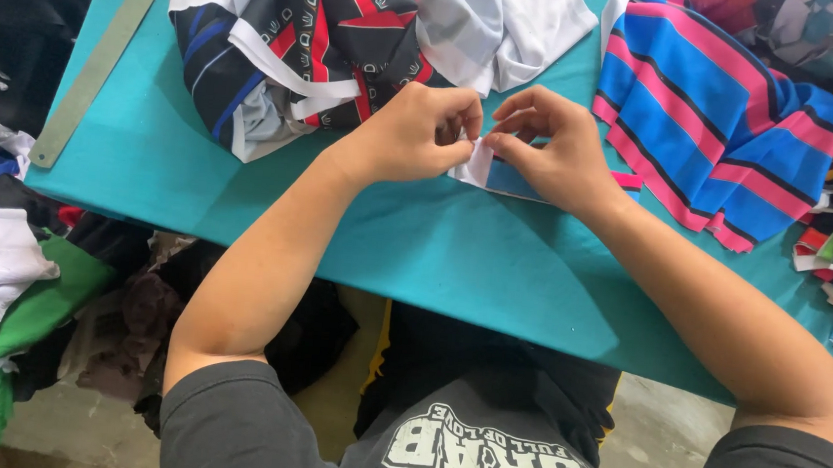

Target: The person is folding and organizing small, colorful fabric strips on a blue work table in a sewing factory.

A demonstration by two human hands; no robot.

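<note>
Nearest the camera is the person's dark grey T-shirt point(479, 447) with pale lettering, and from it both bare forearms reach forward over the teal table point(416, 244). The left hand point(415, 133) and the right hand point(557, 151) meet near the middle of the table, fingertips almost touching. Between them lies a small fabric piece point(486, 170), white at its left edge, blue further right with a pink strip. It rests flat on the table, and its white edge is pinched between the left thumb and curled fingers. The right hand's fingers are bent and closed over the piece's top edge, the palm covering its right part, so both hands grasp the same piece. Just behind the left hand sits a heap of black, red and white garments point(303, 37). Right of the right hand lies a blue and pink striped garment point(713, 119). A long metal ruler point(98, 60) lies along the table's left edge.
</note>
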